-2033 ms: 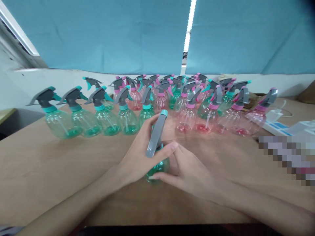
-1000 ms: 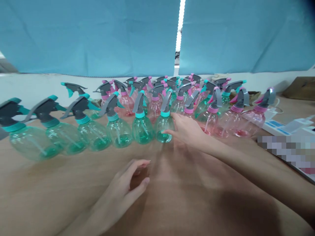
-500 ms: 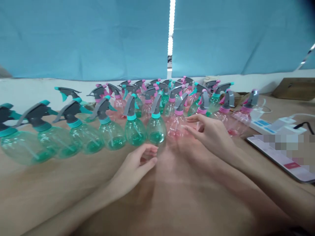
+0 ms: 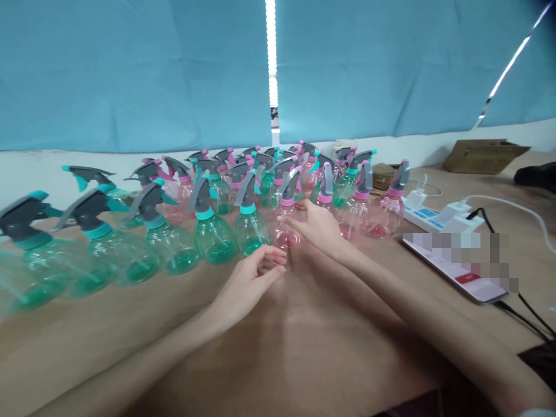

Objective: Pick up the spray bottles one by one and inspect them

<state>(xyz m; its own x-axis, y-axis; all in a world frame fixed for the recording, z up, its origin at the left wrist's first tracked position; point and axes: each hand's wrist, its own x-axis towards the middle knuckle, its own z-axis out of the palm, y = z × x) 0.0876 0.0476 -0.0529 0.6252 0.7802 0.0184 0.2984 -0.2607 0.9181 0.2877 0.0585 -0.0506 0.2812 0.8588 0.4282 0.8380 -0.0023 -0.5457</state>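
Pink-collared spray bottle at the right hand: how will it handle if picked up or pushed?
The bottle is probably light for its size, since its see-through body looks mostly hollow. Pushed high, it may tip, with that tall grey trigger head above a rounded body. Its glossy wall might slip in the right hand.

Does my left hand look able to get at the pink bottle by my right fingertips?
Likely yes: the left hand seems to hold nothing, and the pink bottle's near side looks unblocked. The right hand is at its right, and a green bottle stands close on its left.
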